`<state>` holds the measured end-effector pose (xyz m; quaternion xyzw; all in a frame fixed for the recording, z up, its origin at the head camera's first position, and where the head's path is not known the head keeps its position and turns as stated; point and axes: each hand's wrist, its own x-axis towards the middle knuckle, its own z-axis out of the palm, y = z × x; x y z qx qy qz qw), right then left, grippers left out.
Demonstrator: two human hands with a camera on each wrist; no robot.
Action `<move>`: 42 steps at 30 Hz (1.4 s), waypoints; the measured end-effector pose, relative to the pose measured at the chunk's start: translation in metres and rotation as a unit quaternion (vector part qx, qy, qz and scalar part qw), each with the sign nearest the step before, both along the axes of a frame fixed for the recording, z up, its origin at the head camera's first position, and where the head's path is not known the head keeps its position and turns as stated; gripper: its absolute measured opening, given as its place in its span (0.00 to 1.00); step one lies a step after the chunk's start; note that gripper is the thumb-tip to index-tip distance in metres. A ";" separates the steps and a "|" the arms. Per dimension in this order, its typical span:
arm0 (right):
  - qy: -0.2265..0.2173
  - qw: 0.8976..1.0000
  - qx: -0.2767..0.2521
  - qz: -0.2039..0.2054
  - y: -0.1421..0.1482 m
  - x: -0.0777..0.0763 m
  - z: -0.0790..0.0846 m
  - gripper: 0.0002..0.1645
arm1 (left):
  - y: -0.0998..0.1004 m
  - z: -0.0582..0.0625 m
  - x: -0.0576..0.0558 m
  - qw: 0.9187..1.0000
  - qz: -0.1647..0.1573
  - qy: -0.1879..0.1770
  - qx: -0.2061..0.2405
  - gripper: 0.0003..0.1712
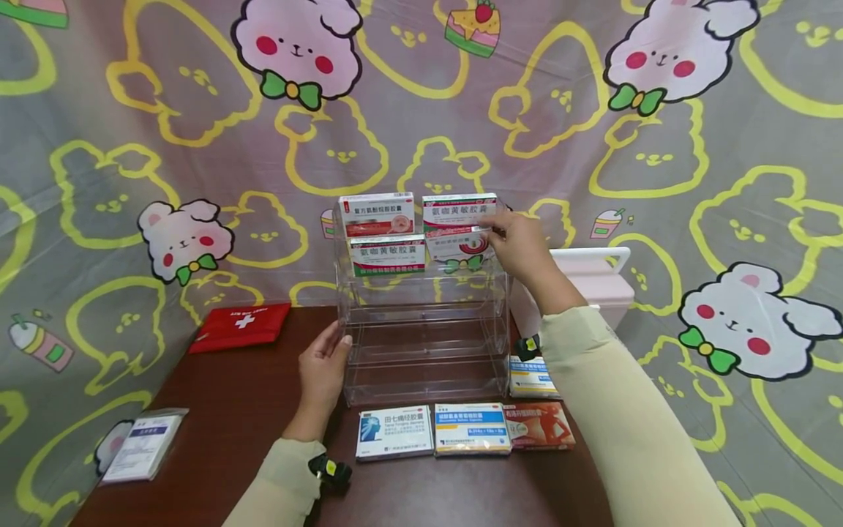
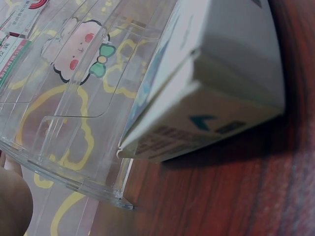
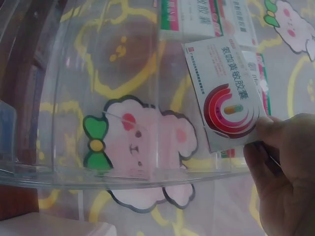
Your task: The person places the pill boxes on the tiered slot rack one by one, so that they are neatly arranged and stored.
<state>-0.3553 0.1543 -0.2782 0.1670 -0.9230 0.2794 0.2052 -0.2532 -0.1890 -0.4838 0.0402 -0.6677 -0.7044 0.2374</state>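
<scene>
My right hand (image 1: 523,245) pinches a white medicine box (image 3: 224,93) with a red arc design by its edge, between thumb and fingers. The box is at the second tier of a clear acrylic display rack (image 1: 424,353), right side, slightly tilted. Just above it stands another medicine box (image 1: 459,209), on the top tier. To its left are a red-and-white box (image 1: 377,216) on top and a green-edged box (image 1: 387,256) below. My left hand (image 1: 323,369) rests at the rack's left side, fingers loosely bent against it.
In front of the rack lie a teal-and-white box (image 1: 395,432), a blue-and-white box (image 1: 472,430) and a red box (image 1: 540,426). Another blue-striped box (image 1: 532,377) lies by the rack's right side. A red first-aid pouch (image 1: 240,327), a white packet (image 1: 145,445) and a white container (image 1: 593,282) stand around.
</scene>
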 end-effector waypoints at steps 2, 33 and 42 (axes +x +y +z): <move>0.003 1.000 0.010 0.003 0.000 -0.001 -0.002 0.17 | 0.001 0.001 0.000 1.000 0.001 -0.002 -0.002 0.26; 0.056 0.994 0.085 0.029 0.001 0.012 -0.023 0.21 | 0.004 0.001 0.000 1.000 0.005 0.002 -0.023 0.25; 0.110 0.994 -0.006 0.022 0.057 0.053 -0.064 0.21 | 0.002 -0.003 -0.002 1.000 0.003 0.010 -0.022 0.25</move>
